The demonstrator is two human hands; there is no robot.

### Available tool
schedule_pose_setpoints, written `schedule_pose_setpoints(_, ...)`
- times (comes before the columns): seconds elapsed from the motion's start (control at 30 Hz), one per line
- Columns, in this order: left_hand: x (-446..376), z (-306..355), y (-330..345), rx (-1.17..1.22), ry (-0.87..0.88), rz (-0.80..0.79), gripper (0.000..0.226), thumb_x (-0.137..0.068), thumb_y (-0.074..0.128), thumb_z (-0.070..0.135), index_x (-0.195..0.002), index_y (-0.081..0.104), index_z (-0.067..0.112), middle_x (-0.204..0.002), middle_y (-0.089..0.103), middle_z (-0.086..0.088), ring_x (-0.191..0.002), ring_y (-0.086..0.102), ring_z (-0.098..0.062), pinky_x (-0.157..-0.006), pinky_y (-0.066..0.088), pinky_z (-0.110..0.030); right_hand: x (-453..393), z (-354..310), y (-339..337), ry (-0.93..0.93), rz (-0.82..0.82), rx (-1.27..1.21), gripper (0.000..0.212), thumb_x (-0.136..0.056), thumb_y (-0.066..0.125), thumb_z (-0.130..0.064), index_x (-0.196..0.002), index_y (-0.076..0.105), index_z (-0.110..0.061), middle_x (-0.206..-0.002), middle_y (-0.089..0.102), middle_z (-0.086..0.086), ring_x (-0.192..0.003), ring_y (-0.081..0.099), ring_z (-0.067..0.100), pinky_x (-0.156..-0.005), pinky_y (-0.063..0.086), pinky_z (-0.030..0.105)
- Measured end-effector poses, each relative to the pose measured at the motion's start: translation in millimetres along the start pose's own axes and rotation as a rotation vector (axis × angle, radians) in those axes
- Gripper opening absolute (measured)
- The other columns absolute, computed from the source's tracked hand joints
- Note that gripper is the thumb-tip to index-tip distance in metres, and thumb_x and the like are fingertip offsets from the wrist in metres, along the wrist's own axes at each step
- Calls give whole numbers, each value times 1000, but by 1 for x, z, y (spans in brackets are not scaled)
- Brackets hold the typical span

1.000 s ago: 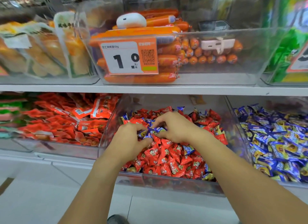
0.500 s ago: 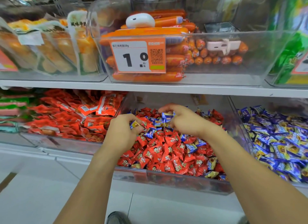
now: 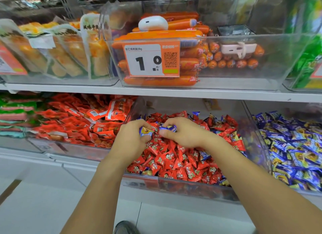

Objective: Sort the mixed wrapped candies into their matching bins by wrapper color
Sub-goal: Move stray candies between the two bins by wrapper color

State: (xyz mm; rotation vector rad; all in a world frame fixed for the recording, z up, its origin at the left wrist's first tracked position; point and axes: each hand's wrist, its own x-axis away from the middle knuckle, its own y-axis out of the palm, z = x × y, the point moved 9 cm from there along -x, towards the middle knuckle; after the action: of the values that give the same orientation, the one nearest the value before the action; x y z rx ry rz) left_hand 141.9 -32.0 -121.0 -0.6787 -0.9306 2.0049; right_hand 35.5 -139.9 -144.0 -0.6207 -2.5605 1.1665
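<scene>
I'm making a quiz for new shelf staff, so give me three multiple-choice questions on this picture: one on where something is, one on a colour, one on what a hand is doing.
1. Where is the bin of blue candies?
A) right of the mixed bin
B) on the upper shelf
C) on the floor

2. Which wrapper colour dominates the mixed bin?
A) green
B) red
C) white

3. The left hand is:
A) flat on the shelf
B) hanging idle
C) holding a blue-and-yellow candy

Answers: 1 A, it adjoins that bin's right wall. 2 B, red candies fill it. 3 C, fingers curl round it.
</scene>
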Motion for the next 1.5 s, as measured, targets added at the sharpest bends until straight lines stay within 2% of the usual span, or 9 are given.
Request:
schedule_pose_setpoints(0.1, -2, -2, -7, 226, -3, 41, 20, -91, 67, 15, -106, 64, 27, -99, 69, 5, -86, 67, -12, -77, 54, -29, 7, 5, -19, 18, 101, -200, 37, -100, 49, -48, -102, 69, -17, -89, 69, -6, -82, 63, 14, -76, 49, 33)
schedule_pose_setpoints(0.3, 1, 6, -3, 567, -33, -39, 20, -99, 55, 16, -109, 60, 32, -98, 70, -7, -74, 67, -35, -65, 53, -36, 20, 20, -38, 31, 132, -568, 24, -103, 49, -35, -113, 71, -30, -65, 47, 1, -61, 42, 14, -59, 37, 28)
schedule_pose_setpoints(0.5, 2, 22, 2, 655, -44, -44, 21, -100, 53, 12, -117, 59, 22, -99, 71, -7, -74, 69, -13, -62, 50, -16, 43, 29, -56, 48, 211, -437, 25, -105, 46, -30, -113, 68, -24, -69, 57, -13, -57, 44, 12, -55, 39, 26)
schedule_pose_setpoints(0.63, 0, 23, 1, 780, -112, -9, 19, -101, 49, 9, -114, 58, 19, -101, 64, -24, -73, 61, -27, -69, 50, -33, 57, 43, -63, 115, 259, -305, 51, -94, 47, -62, -84, 57, -13, -69, 42, 4, -60, 44, 18, -61, 40, 37)
schedule_pose_setpoints(0.87, 7, 47, 26, 850, -188, -40, 13, -101, 49, 15, -105, 59, 9, -80, 53, -5, -51, 47, -11, -43, 37, -19, 78, 53, -65, 137, 66, -265, 17, -103, 52, -24, -102, 68, -19, -90, 73, 1, -66, 65, 2, -55, 45, 17)
schedule_pose_setpoints(1.0, 9, 70, 37, 1084, -277, -48, 22, -98, 46, 14, -77, 48, 7, -69, 45, -11, -43, 36, -15, -38, 21, -20, 81, 51, -67, 122, 45, -149, 16, -92, 66, -42, -87, 70, -27, -77, 70, -10, -63, 59, 3, -68, 48, 23)
schedule_pose_setpoints(1.13, 11, 80, 53, 760, -277, -120, 22, -96, 52, 25, -80, 60, 12, -77, 61, -19, -52, 49, -17, -38, 40, -20, 86, 49, -70, 192, -1, 228, 41, -64, 84, -57, -81, 65, -25, -63, 60, -12, -58, 52, 4, -54, 39, 26)
schedule_pose_setpoints(1.33, -2, 95, 69, 186, 37, -133, 19, -93, 49, 17, -95, 67, 19, -68, 63, 3, -41, 46, -4, -43, 36, -21, 85, 61, -54, 305, -38, 450, 80, -41, 72, -86, -84, 63, -19, -76, 61, -2, -88, 58, 21, -77, 54, 39)
schedule_pose_setpoints(1.5, -11, 94, 76, -81, 99, -100, 25, -94, 48, 24, -92, 71, 15, -71, 67, 0, -57, 56, -15, -56, 47, -31, 82, 61, -47, 281, -3, 565, 91, -54, 70, -85, -114, 66, -17, -96, 68, 1, -100, 61, 26, -82, 55, 41)
